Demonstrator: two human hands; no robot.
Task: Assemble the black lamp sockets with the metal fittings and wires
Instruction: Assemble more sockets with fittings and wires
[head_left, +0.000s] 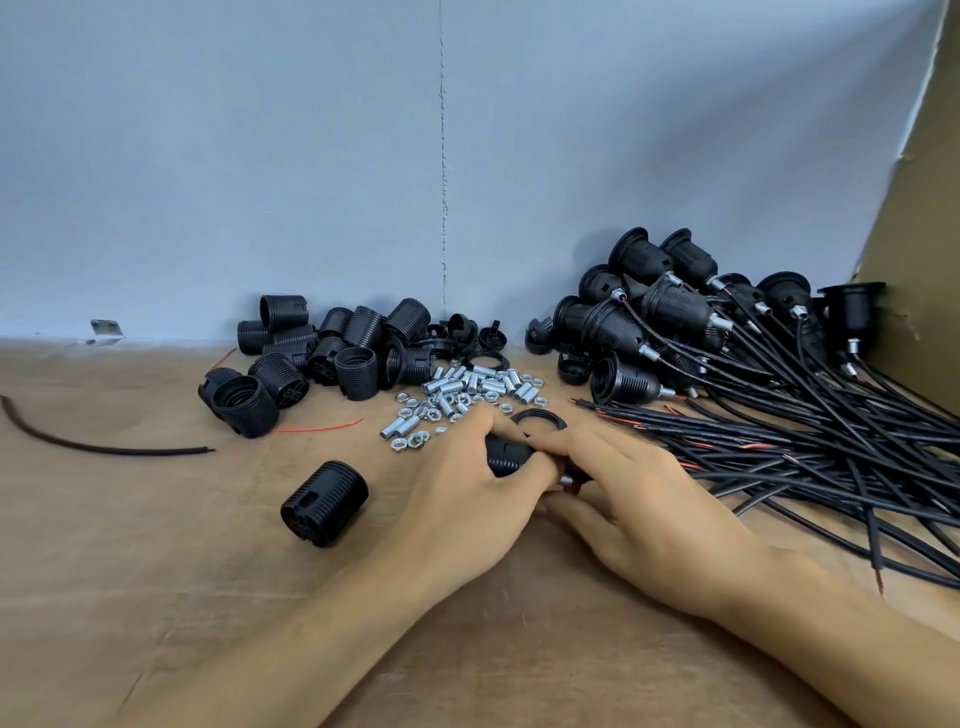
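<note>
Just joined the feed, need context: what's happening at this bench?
A person is assembling lamp sockets by hand. The left hand grips a black socket, and the right hand holds its other end, where a metal fitting shows. Unassembled socket shells and loose metal fittings lie behind the hands. Wired sockets are piled to the right. A lone shell lies apart on the left.

Light was soft, even and fairly bright — the grey-blue wall (208, 156) paled in a diagonal band toward its upper right. Faint shadows sat close under the loose socket (324, 503) and the wire bundle (805, 457). Black plastic lost detail; the wide lens bowed the table (130, 545) edge and softened the far left.
</note>
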